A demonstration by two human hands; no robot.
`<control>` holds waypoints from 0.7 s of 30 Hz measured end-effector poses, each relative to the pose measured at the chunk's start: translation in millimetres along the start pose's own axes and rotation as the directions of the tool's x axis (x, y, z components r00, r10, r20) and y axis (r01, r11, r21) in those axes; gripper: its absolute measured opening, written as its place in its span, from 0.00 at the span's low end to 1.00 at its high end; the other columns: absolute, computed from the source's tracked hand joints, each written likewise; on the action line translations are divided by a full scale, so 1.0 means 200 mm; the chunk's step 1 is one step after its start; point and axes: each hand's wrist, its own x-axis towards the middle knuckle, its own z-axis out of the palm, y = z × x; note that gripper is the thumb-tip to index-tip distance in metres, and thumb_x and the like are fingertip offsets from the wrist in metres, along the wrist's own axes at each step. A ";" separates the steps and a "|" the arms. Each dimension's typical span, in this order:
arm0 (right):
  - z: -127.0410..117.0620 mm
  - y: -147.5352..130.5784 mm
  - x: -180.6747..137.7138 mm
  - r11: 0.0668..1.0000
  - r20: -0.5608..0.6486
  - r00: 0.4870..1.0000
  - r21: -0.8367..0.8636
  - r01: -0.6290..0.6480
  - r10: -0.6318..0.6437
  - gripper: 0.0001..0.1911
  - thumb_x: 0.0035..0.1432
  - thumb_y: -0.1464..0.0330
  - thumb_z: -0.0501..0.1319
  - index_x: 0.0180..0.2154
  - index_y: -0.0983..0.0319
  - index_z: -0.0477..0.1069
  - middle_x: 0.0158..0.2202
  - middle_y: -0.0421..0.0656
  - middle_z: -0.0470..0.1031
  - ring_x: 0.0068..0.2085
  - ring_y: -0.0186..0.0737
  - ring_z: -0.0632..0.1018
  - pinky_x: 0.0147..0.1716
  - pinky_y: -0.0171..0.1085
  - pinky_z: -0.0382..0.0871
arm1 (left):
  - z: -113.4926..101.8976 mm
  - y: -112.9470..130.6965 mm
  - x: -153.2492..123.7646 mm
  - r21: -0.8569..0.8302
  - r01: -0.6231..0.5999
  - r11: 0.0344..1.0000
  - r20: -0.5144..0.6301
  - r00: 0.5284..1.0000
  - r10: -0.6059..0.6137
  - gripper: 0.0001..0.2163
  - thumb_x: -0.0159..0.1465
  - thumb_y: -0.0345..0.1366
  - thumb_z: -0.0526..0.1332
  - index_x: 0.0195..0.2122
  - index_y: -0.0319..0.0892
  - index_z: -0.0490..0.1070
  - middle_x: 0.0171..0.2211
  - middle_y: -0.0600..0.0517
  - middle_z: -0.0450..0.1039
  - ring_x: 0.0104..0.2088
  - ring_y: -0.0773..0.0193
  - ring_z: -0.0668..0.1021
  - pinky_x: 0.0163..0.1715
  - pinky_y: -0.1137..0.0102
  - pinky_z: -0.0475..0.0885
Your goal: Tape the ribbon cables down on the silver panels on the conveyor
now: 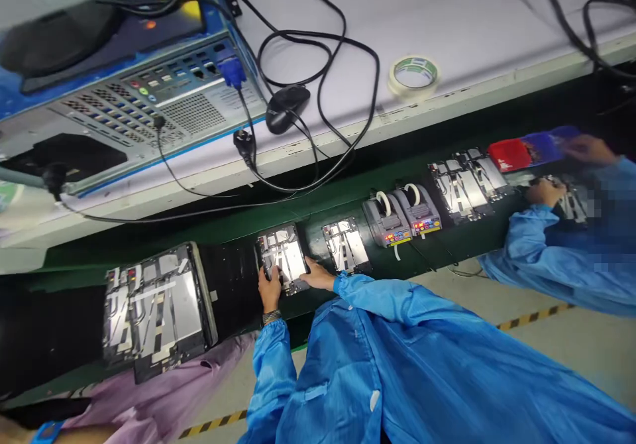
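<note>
An opened tablet-like unit [283,258] with metal shield strips lies on the dark green belt, tilted in the picture. My left hand [271,288] grips its lower edge, and my right hand [318,274] holds its right corner, fingers against the rim. Just beyond my right hand rests a similar opened unit [345,244]. A larger stack of such units [156,311] sits to the left of my left hand, apart from it. Blue sleeves cover both my arms.
Two tape dispensers [402,213] stand on the belt, with more units [470,182] beyond them. A co-worker's hand [544,192] in a blue sleeve works at the right. Above stand a computer case [163,86], cables, a mouse [287,108] and a tape roll [414,76].
</note>
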 end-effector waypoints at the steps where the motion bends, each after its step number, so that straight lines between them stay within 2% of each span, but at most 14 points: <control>1: -0.03 0.02 -0.03 0.999 -0.002 1.000 0.037 -0.003 0.003 0.40 0.53 0.64 0.70 0.67 0.60 0.66 0.69 0.51 0.68 0.68 0.52 0.69 0.68 0.48 0.62 | 0.00 0.01 -0.01 0.003 -0.003 1.000 -0.019 1.000 0.003 0.26 0.67 0.50 0.62 0.62 0.42 0.68 0.57 0.39 0.76 0.59 0.47 0.78 0.62 0.52 0.69; 3: -0.14 0.12 -0.13 0.992 0.009 1.000 0.128 -0.009 0.008 0.27 0.55 0.63 0.69 0.57 0.61 0.75 0.58 0.50 0.79 0.58 0.49 0.79 0.59 0.46 0.72 | 0.00 0.06 -0.05 0.009 -0.039 0.999 -0.120 0.992 0.040 0.27 0.66 0.49 0.63 0.62 0.40 0.67 0.58 0.38 0.73 0.61 0.46 0.75 0.64 0.52 0.67; 5: -0.30 0.27 -0.27 0.972 -0.005 1.000 0.232 -0.023 0.025 0.14 0.57 0.61 0.66 0.42 0.62 0.80 0.42 0.47 0.84 0.43 0.44 0.83 0.47 0.43 0.77 | 0.00 0.14 -0.12 -0.003 -0.128 0.992 -0.256 0.959 0.123 0.27 0.66 0.48 0.64 0.62 0.40 0.66 0.60 0.38 0.71 0.62 0.47 0.74 0.64 0.53 0.67; 7: -0.52 0.46 -0.43 0.934 -0.189 0.969 0.348 -0.082 0.156 0.12 0.57 0.60 0.64 0.35 0.62 0.78 0.31 0.44 0.81 0.30 0.40 0.80 0.33 0.38 0.76 | 0.02 0.24 -0.22 -0.037 -0.230 0.972 -0.332 0.921 0.205 0.24 0.68 0.47 0.62 0.61 0.41 0.67 0.58 0.41 0.71 0.59 0.51 0.76 0.61 0.55 0.70; 8: -0.64 0.55 -0.50 0.919 -0.361 0.903 0.386 -0.081 0.232 0.12 0.55 0.60 0.64 0.34 0.62 0.77 0.28 0.42 0.79 0.27 0.38 0.78 0.30 0.36 0.73 | 0.04 0.30 -0.27 -0.059 -0.272 0.961 -0.328 0.914 0.239 0.21 0.69 0.46 0.61 0.60 0.42 0.67 0.56 0.42 0.72 0.56 0.52 0.77 0.59 0.56 0.72; 9: -0.75 0.63 -0.56 0.911 -0.543 0.785 0.409 -0.062 0.297 0.11 0.53 0.60 0.65 0.33 0.62 0.76 0.26 0.41 0.77 0.26 0.37 0.76 0.28 0.35 0.72 | 0.07 0.36 -0.31 -0.080 -0.308 0.948 -0.304 0.913 0.272 0.19 0.70 0.45 0.60 0.59 0.43 0.68 0.54 0.43 0.73 0.53 0.54 0.78 0.57 0.57 0.73; 10: -0.87 0.71 -0.61 0.913 -0.706 0.625 0.408 -0.026 0.334 0.11 0.51 0.61 0.66 0.32 0.62 0.76 0.25 0.39 0.76 0.27 0.37 0.76 0.28 0.34 0.71 | 0.11 0.42 -0.36 -0.104 -0.341 0.934 -0.269 0.914 0.304 0.17 0.71 0.44 0.58 0.57 0.44 0.69 0.52 0.44 0.73 0.51 0.55 0.78 0.55 0.58 0.74; 11: -0.98 0.77 -0.64 0.913 -0.805 0.480 0.408 0.019 0.349 0.11 0.49 0.62 0.66 0.33 0.62 0.76 0.26 0.39 0.76 0.28 0.37 0.76 0.29 0.34 0.72 | 0.15 0.47 -0.40 -0.133 -0.371 0.919 -0.218 0.915 0.338 0.15 0.71 0.44 0.58 0.56 0.44 0.70 0.51 0.45 0.74 0.49 0.56 0.79 0.53 0.60 0.75; 12: -1.07 0.81 -0.65 0.901 -0.843 0.388 0.429 0.067 0.373 0.12 0.48 0.63 0.67 0.34 0.62 0.76 0.27 0.39 0.77 0.30 0.37 0.77 0.30 0.33 0.72 | 0.21 0.52 -0.44 -0.165 -0.398 0.902 -0.157 0.914 0.374 0.14 0.72 0.43 0.57 0.54 0.44 0.71 0.50 0.45 0.74 0.49 0.56 0.79 0.51 0.61 0.75; 13: -1.16 0.84 -0.65 0.877 -0.852 0.323 0.467 0.115 0.412 0.12 0.47 0.63 0.66 0.35 0.62 0.75 0.28 0.38 0.77 0.31 0.36 0.78 0.30 0.32 0.72 | 0.27 0.57 -0.47 -0.199 -0.420 0.885 -0.090 0.907 0.411 0.12 0.72 0.43 0.57 0.52 0.45 0.72 0.50 0.46 0.75 0.49 0.56 0.79 0.50 0.62 0.75; 14: -1.23 0.86 -0.65 0.843 -0.839 0.298 0.514 0.161 0.455 0.12 0.48 0.63 0.65 0.36 0.61 0.75 0.29 0.39 0.78 0.32 0.36 0.78 0.29 0.32 0.72 | 0.32 0.60 -0.49 -0.232 -0.439 0.868 -0.021 0.895 0.447 0.11 0.72 0.42 0.58 0.50 0.45 0.73 0.49 0.46 0.75 0.49 0.56 0.79 0.49 0.62 0.76; 16: -1.35 0.87 -0.62 0.762 -0.790 0.307 0.603 0.236 0.530 0.11 0.51 0.62 0.64 0.37 0.61 0.74 0.32 0.40 0.79 0.33 0.37 0.80 0.28 0.31 0.73 | 0.43 0.65 -0.53 -0.281 -0.462 0.841 0.098 0.858 0.504 0.09 0.71 0.41 0.58 0.47 0.45 0.74 0.48 0.46 0.75 0.50 0.56 0.78 0.48 0.63 0.76; 18: -1.42 0.87 -0.60 0.702 -0.749 0.357 0.655 0.278 0.558 0.11 0.53 0.62 0.64 0.36 0.61 0.73 0.33 0.43 0.81 0.34 0.38 0.82 0.28 0.32 0.74 | 0.51 0.66 -0.55 -0.294 -0.463 0.836 0.173 0.835 0.523 0.08 0.71 0.41 0.58 0.45 0.45 0.74 0.48 0.45 0.75 0.49 0.56 0.78 0.48 0.63 0.75; 21: -1.46 0.87 -0.58 0.671 -0.721 0.436 0.680 0.296 0.538 0.10 0.52 0.64 0.66 0.36 0.61 0.75 0.35 0.45 0.82 0.35 0.38 0.83 0.28 0.32 0.76 | 0.55 0.65 -0.54 -0.272 -0.442 0.855 0.209 0.840 0.501 0.09 0.71 0.40 0.57 0.45 0.45 0.74 0.48 0.45 0.75 0.50 0.56 0.78 0.48 0.64 0.75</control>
